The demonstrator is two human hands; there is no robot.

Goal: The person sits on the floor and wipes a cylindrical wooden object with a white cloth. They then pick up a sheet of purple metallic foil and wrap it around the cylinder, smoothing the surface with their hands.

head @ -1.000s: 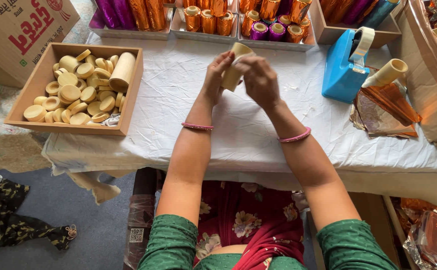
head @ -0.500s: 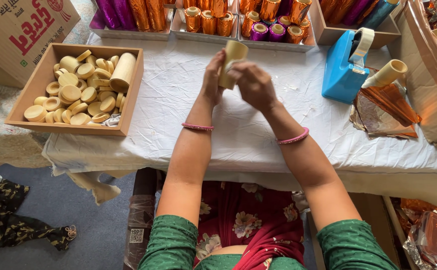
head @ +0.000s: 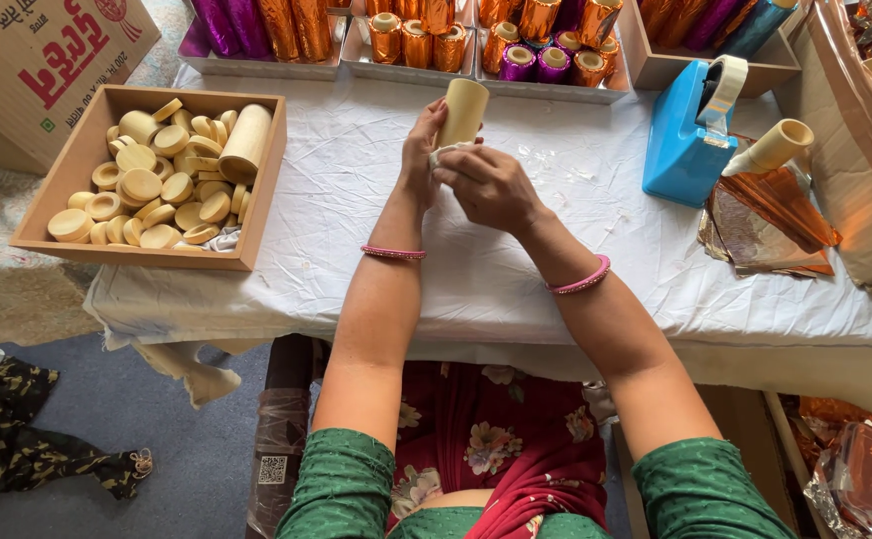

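Note:
My left hand (head: 419, 150) grips a pale wooden cylinder (head: 463, 110), held nearly upright above the white cloth-covered table (head: 356, 230). My right hand (head: 491, 185) presses a small white cloth (head: 448, 153) against the cylinder's lower end. Both wrists wear pink bangles. The hands sit at the table's middle, just in front of the trays of foil-wrapped cylinders.
A wooden tray (head: 87, 160) of round wooden lids and one cylinder lies at left. Trays of orange and purple foil-wrapped cylinders (head: 416, 40) line the back. A blue tape dispenser (head: 690, 130), another cylinder (head: 775, 148) and copper foil sheets (head: 765, 215) lie at right. A cardboard box (head: 27, 70) stands far left.
The cylinder has turned more upright and risen slightly in my hands. My right hand has shifted down to its lower end with the cloth.

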